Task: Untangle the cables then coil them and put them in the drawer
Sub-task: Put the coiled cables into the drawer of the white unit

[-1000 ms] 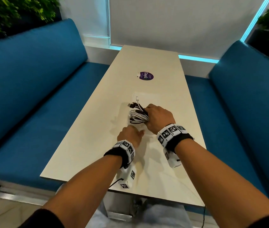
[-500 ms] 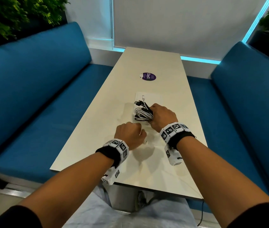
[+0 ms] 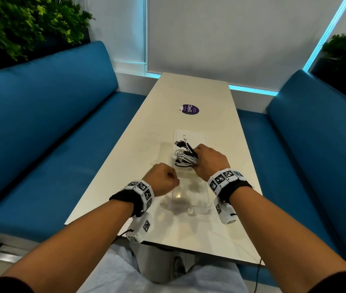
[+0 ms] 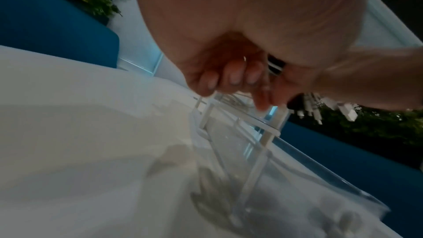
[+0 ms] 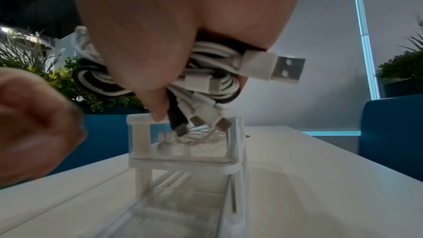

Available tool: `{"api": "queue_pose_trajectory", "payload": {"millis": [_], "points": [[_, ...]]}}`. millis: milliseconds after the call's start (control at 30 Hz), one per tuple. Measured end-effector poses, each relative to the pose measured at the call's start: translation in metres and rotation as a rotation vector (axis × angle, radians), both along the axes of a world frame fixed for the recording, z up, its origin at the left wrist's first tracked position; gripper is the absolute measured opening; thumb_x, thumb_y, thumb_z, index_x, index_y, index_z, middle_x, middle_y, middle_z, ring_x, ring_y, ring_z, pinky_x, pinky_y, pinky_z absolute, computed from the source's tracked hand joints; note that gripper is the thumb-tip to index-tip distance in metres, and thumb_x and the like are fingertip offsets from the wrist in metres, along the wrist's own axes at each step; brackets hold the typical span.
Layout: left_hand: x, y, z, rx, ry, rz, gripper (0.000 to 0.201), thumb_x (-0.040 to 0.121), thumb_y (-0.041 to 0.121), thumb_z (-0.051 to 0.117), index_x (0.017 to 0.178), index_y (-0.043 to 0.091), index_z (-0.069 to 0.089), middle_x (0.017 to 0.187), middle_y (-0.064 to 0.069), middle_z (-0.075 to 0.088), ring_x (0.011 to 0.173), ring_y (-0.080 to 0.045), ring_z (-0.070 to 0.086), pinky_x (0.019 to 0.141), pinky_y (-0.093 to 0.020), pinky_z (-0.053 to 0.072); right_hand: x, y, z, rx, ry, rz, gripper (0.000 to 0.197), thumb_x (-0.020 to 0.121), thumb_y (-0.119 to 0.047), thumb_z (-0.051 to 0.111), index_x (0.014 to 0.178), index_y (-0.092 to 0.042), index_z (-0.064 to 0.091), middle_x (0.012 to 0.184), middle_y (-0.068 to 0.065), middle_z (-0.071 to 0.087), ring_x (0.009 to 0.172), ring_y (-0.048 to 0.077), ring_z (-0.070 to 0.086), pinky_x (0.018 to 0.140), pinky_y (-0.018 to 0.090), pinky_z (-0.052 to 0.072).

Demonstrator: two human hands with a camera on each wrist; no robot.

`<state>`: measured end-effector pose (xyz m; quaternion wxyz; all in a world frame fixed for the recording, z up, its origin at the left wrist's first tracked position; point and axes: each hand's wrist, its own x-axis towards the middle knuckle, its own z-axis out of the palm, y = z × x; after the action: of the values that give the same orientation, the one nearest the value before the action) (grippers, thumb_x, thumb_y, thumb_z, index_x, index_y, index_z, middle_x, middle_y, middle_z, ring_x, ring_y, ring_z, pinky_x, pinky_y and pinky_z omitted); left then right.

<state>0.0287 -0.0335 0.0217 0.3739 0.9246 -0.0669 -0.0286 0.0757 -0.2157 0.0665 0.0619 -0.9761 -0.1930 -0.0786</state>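
My right hand [image 3: 210, 159] grips a coiled bundle of white and black cables [image 3: 185, 158] just above a small clear plastic drawer unit [image 3: 190, 135] on the table. In the right wrist view the bundle [image 5: 206, 82] hangs from the right hand [image 5: 142, 61], its plugs dangling over the unit's top [image 5: 181, 151]. The unit's clear drawer [image 3: 197, 199] stands slid out toward me. A thin white cable lies inside the unit. My left hand [image 3: 161, 179] hovers left of the drawer, fingers curled [image 4: 228, 79], with nothing seen in it.
The long beige table [image 3: 189, 92] bears a round purple sticker [image 3: 189, 109] farther back. Blue padded benches [image 3: 40, 123] [image 3: 316, 144] run along both sides. Green plants stand behind each bench, and a wall closes the far end.
My left hand has drawn back toward me and left, away from the unit, and the clear drawer now stands out in front. The right hand stays over the unit with the bundle.
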Motion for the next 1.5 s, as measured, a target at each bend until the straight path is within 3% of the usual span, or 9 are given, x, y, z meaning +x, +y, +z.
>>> {"api": "queue_pose_trajectory", "payload": {"millis": [100, 200, 267, 433, 567, 733, 1000, 1233, 1500], "points": [[0.015, 0.009, 0.004, 0.150, -0.231, 0.157, 0.023, 0.087, 0.024, 0.061, 0.110, 0.024, 0.062, 0.107, 0.007, 0.057, 0.091, -0.016, 0.058, 0.074, -0.029, 0.047, -0.011, -0.006, 0.003, 0.090, 0.008, -0.043, 0.020, 0.084, -0.036, 0.063, 0.099, -0.023, 0.058, 0.100, -0.006, 0.057, 0.080, 0.024, 0.059, 0.064, 0.031, 0.044], [0.033, 0.014, 0.006, 0.232, -0.222, -0.005, 0.071, 0.081, 0.005, 0.055, 0.146, 0.028, 0.039, 0.156, 0.011, 0.028, 0.133, -0.019, 0.037, 0.106, -0.041, 0.040, -0.025, -0.012, 0.002, 0.023, 0.177, -0.107, 0.021, 0.084, -0.040, 0.062, 0.096, -0.023, 0.057, 0.086, -0.001, 0.059, 0.073, 0.025, 0.059, 0.063, 0.031, 0.045], [0.039, 0.012, 0.008, 0.314, -0.106, -0.150, 0.080, 0.082, -0.001, 0.047, 0.154, 0.030, 0.027, 0.164, 0.016, 0.010, 0.144, -0.018, 0.024, 0.116, -0.046, 0.027, -0.033, -0.015, -0.006, -0.171, 0.270, -0.085, 0.023, 0.082, -0.037, 0.063, 0.100, -0.024, 0.061, 0.089, 0.001, 0.064, 0.076, 0.027, 0.064, 0.064, 0.030, 0.047], [0.044, 0.011, -0.004, 0.117, -0.098, -0.167, 0.052, 0.097, 0.016, 0.043, 0.149, 0.016, 0.038, 0.159, 0.003, 0.024, 0.142, -0.023, 0.034, 0.115, -0.044, 0.033, -0.045, -0.009, -0.011, -0.490, 0.282, -0.020, 0.017, 0.086, -0.019, 0.057, 0.102, -0.017, 0.061, 0.091, 0.002, 0.063, 0.084, 0.027, 0.066, 0.067, 0.033, 0.045], [0.038, 0.001, -0.013, 0.120, -0.143, -0.098, 0.065, 0.087, 0.050, 0.062, 0.140, 0.019, 0.040, 0.142, 0.001, 0.030, 0.125, -0.025, 0.044, 0.105, -0.043, 0.042, -0.058, 0.003, -0.008, -0.676, 0.238, 0.035, 0.009, 0.092, -0.018, 0.050, 0.093, -0.019, 0.059, 0.097, -0.001, 0.066, 0.090, 0.023, 0.065, 0.070, 0.030, 0.039], [0.034, -0.006, -0.018, 0.235, -0.254, -0.034, 0.070, 0.076, 0.047, 0.078, 0.129, 0.020, 0.041, 0.130, -0.002, 0.032, 0.108, -0.028, 0.050, 0.091, -0.044, 0.049, -0.071, 0.009, -0.006, -0.722, 0.215, 0.082, 0.020, 0.088, -0.020, 0.051, 0.104, -0.027, 0.059, 0.095, -0.004, 0.065, 0.091, 0.023, 0.064, 0.077, 0.030, 0.045], [0.033, -0.020, -0.019, 0.428, -0.296, 0.005, 0.072, 0.070, 0.037, 0.081, 0.123, 0.015, 0.038, 0.125, -0.007, 0.035, 0.095, -0.030, 0.051, 0.080, -0.043, 0.050, -0.056, 0.013, -0.020, -0.410, 0.260, -0.094, 0.017, 0.090, -0.023, 0.048, 0.102, -0.023, 0.060, 0.092, -0.001, 0.066, 0.080, 0.022, 0.061, 0.066, 0.028, 0.040], [0.033, -0.008, -0.011, 0.223, -0.216, -0.091, 0.055, 0.080, 0.024, 0.067, 0.126, 0.014, 0.039, 0.128, -0.004, 0.033, 0.098, -0.030, 0.057, 0.080, -0.042, 0.052, -0.043, 0.019, -0.040, -0.201, 0.228, -0.253, 0.017, 0.084, -0.040, 0.056, 0.084, -0.024, 0.052, 0.094, -0.002, 0.066, 0.089, 0.020, 0.065, 0.068, 0.026, 0.039], [0.032, -0.021, -0.013, 0.504, -0.262, -0.018, 0.072, 0.069, 0.024, 0.084, 0.122, 0.010, 0.038, 0.124, -0.010, 0.034, 0.082, -0.033, 0.058, 0.066, -0.042, 0.050, -0.037, 0.002, -0.050, 0.047, 0.485, -0.198, 0.054, 0.080, -0.051, 0.056, 0.118, -0.013, 0.049, 0.106, 0.009, 0.055, 0.098, 0.029, 0.057, 0.075, 0.031, 0.048]]}}
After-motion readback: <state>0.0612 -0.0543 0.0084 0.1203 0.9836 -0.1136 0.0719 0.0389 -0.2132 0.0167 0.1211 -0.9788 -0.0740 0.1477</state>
